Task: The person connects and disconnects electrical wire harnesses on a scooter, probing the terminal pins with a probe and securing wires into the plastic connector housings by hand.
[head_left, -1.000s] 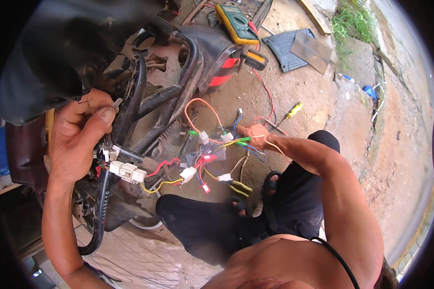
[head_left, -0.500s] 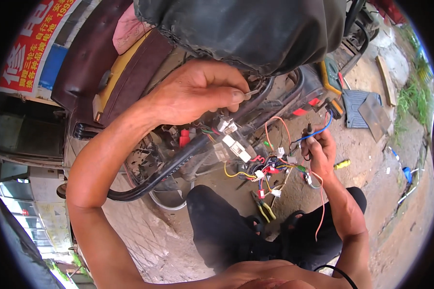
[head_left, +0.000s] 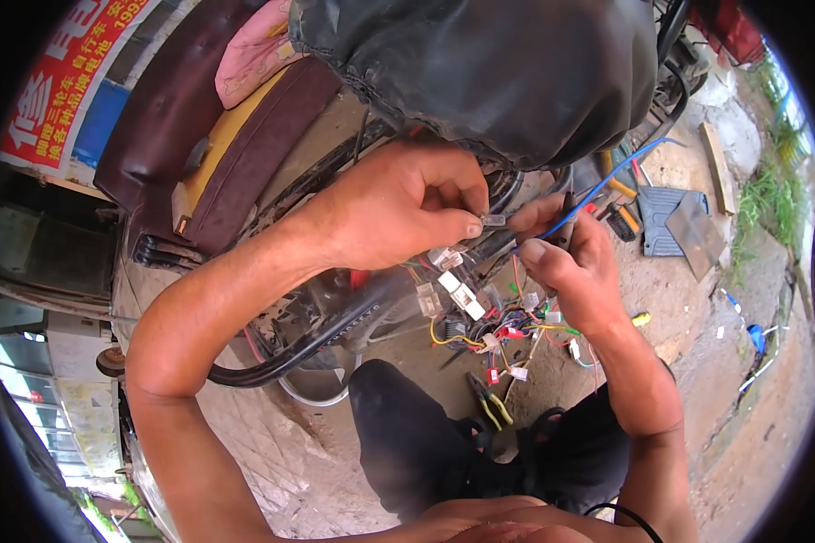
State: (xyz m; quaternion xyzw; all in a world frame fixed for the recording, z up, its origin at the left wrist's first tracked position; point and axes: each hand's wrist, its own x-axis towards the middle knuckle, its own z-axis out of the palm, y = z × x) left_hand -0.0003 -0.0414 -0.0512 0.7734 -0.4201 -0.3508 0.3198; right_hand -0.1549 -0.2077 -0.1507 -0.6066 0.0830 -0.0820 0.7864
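Note:
My left hand (head_left: 407,208) is closed on a small translucent connector (head_left: 493,220), held just under the edge of a black padded cover (head_left: 471,72). Beside it, my right hand (head_left: 570,267) grips a blue wire (head_left: 598,190) and a dark, narrow tool (head_left: 568,217). Below both hands, white connectors (head_left: 460,294) and a tangle of coloured wires (head_left: 480,335) lie against the vehicle's black tubular frame (head_left: 317,348).
Yellow-handled pliers (head_left: 493,407) lie between my knees. A multimeter (head_left: 618,188), black mat (head_left: 661,240), metal plate (head_left: 697,240) and wooden strip (head_left: 717,167) are at right. A maroon seat (head_left: 136,163) and red banner (head_left: 54,72) stand at upper left.
The view has swung toward the seat and banner. My right hand has come up and leftward to my left hand, carrying the blue wire and tool. My left hand keeps its small piece.

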